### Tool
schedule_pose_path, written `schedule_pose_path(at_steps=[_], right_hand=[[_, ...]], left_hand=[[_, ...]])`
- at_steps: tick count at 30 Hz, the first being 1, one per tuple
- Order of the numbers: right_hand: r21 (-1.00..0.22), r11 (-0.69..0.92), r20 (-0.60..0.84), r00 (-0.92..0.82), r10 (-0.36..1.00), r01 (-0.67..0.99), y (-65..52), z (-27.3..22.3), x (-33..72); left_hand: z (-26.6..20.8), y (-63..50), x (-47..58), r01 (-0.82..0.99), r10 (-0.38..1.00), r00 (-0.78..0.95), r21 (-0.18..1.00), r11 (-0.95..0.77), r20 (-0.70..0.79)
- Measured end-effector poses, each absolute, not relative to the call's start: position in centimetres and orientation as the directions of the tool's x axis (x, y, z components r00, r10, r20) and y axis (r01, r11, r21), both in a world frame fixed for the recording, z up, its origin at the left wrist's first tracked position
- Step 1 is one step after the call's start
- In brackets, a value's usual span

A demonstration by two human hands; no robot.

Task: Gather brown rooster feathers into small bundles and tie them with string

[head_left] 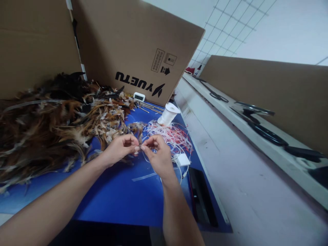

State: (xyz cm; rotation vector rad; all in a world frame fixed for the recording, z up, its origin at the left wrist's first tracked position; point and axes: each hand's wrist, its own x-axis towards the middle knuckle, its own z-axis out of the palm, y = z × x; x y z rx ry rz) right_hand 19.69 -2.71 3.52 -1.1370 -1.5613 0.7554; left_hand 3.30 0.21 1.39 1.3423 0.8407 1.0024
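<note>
2 bare forearms (69, 194) nearest, reaching over blue table (123, 201). Left hand (121, 147) and right hand (160, 155) meet mid-table, thumb and forefinger of each pinched nearly closed, tips touching or almost; whatever sits between is too small to tell. Feather tuft (135, 129) shows just beyond the fingertips, can't tell if held. Big feather pile (64, 126) at left, ribbon tangle (176, 136) at right, under white spool (169, 114). Risks, my judgement: a loose pinch could drop the tiny bit among stray feathers; right wrist could snag white cable (180, 174), close beside it; a bump could tip the spool.
</note>
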Motion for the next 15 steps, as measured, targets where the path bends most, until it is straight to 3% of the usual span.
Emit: schedule_pose_path(at_steps=[15], right_hand=[[-0.816, 0.466, 0.470, -0.075, 0.879, 0.343, -3.03, 3.12, 19.39]], left_hand=[[1.48, 0.29, 2.88, -0.194, 0.888, 0.458, 0.971, 0.139, -0.036]])
